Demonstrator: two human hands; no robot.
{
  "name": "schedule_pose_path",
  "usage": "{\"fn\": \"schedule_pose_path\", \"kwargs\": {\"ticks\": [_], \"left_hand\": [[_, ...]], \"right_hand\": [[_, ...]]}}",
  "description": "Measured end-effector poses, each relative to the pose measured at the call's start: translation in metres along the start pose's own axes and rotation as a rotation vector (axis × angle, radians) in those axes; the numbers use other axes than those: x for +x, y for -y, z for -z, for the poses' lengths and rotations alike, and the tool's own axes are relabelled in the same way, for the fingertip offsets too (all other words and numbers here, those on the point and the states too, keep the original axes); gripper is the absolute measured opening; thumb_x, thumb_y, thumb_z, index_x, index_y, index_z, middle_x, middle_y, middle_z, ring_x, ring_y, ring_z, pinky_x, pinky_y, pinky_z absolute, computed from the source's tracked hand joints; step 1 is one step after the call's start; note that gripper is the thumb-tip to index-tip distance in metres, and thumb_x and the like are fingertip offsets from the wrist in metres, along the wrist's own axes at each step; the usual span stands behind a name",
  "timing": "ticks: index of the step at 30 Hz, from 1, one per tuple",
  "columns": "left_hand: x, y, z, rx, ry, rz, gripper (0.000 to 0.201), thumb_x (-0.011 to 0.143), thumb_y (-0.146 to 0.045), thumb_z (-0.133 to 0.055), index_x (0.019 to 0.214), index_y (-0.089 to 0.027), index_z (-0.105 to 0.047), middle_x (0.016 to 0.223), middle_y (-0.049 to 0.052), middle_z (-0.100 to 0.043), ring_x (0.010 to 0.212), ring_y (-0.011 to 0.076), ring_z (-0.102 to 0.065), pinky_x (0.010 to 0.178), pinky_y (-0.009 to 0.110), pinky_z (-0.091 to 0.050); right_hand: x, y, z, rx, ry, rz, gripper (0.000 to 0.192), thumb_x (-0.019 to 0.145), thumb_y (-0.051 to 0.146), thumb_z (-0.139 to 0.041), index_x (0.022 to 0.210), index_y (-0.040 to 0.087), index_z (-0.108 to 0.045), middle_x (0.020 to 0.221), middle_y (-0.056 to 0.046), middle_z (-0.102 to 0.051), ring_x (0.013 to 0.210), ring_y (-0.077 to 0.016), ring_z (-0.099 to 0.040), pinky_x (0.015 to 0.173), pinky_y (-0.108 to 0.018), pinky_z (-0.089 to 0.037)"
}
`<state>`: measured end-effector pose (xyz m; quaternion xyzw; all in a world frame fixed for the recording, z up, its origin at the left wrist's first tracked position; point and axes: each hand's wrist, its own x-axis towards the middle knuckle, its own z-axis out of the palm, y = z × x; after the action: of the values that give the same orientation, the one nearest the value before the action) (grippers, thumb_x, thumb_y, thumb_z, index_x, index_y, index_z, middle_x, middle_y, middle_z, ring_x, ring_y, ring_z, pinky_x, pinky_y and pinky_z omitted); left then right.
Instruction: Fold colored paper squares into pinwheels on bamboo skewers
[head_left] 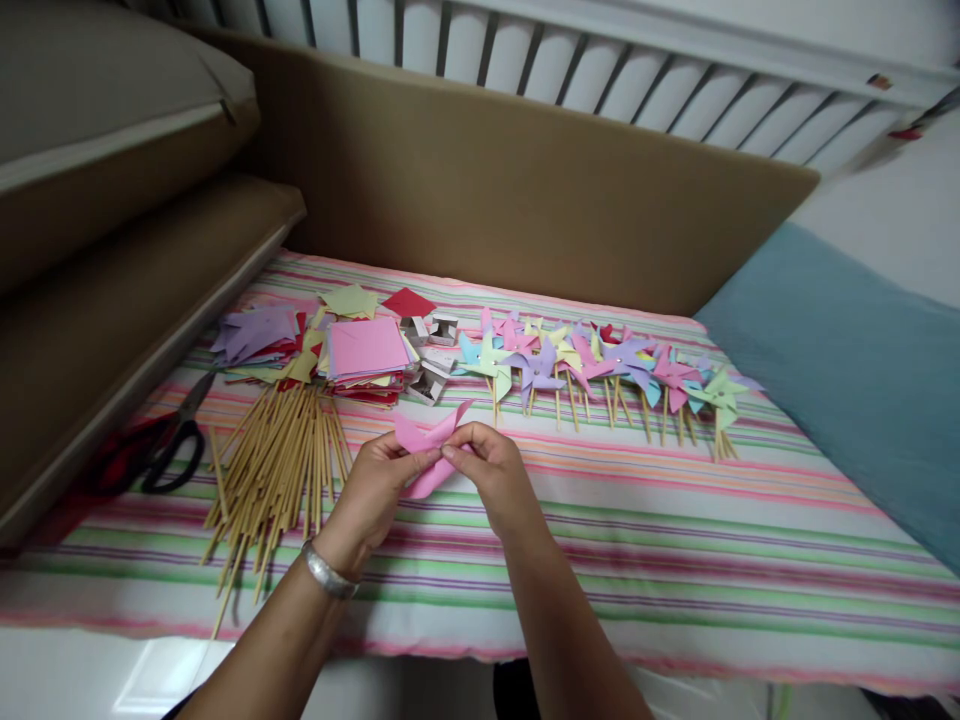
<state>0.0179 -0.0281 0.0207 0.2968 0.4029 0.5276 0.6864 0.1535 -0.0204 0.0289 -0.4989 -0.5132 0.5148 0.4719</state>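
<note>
A pink paper pinwheel (426,437), its corners folded toward the middle, is held up between my two hands in the head view. My left hand (382,478), with a silver bangle at the wrist, pinches it with the thumb near its centre. From the other side, my right hand (484,458) grips the same paper with thumb and fingertips at the centre. Whether a pin sits under the fingertips is hidden. Left of my hands lies a heap of thin wooden sticks (281,460). Just beyond is a stack of square coloured paper (366,348) with pink on top.
Finished pinwheels on sticks (540,368) lie in a row at the right. Small open boxes (431,372) stand beside the paper stack. Black-handled scissors (176,440) lie at the left. Brown cushions (135,280) and a brown panel (525,190) border the striped cloth (675,560).
</note>
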Motion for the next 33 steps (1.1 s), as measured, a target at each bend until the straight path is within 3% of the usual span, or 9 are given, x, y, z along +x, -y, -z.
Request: {"fn": "schedule_pose_path", "kwargs": {"ticks": [18, 27, 33], "left_hand": [[-0.0043, -0.0075, -0.0034, -0.094, 0.053, 0.054, 0.019, 0.063, -0.021, -0.075, 0.081, -0.014, -0.073, 0.079, 0.007, -0.074, 0.073, 0.0152, -0.065, 0.073, 0.025, -0.046], [0.0002, 0.0001, -0.0015, 0.004, 0.019, 0.022, 0.017, 0.064, -0.021, -0.072, 0.079, -0.014, -0.072, 0.077, 0.006, -0.073, 0.07, 0.0168, -0.065, 0.071, 0.028, -0.046], [0.0004, 0.0023, -0.0027, 0.014, -0.019, -0.016, 0.014, 0.062, -0.02, -0.073, 0.075, -0.014, -0.072, 0.072, 0.004, -0.071, 0.065, 0.0145, -0.061, 0.068, 0.025, -0.044]], "right_hand": [[-0.0012, 0.0031, 0.002, 0.037, 0.063, -0.038, 0.011, 0.066, 0.027, -0.065, 0.064, 0.019, -0.058, 0.059, 0.003, -0.052, 0.059, -0.0126, -0.046, 0.059, -0.026, -0.036], [-0.0004, 0.0039, 0.0039, -0.032, 0.082, -0.036, 0.009, 0.065, 0.026, -0.065, 0.063, 0.019, -0.059, 0.062, 0.003, -0.055, 0.061, -0.013, -0.047, 0.063, -0.027, -0.037], [-0.0006, 0.0021, 0.0027, 0.071, 0.05, -0.055, 0.009, 0.064, 0.024, -0.067, 0.064, 0.019, -0.06, 0.061, 0.003, -0.056, 0.06, -0.013, -0.049, 0.061, -0.027, -0.038]]}}
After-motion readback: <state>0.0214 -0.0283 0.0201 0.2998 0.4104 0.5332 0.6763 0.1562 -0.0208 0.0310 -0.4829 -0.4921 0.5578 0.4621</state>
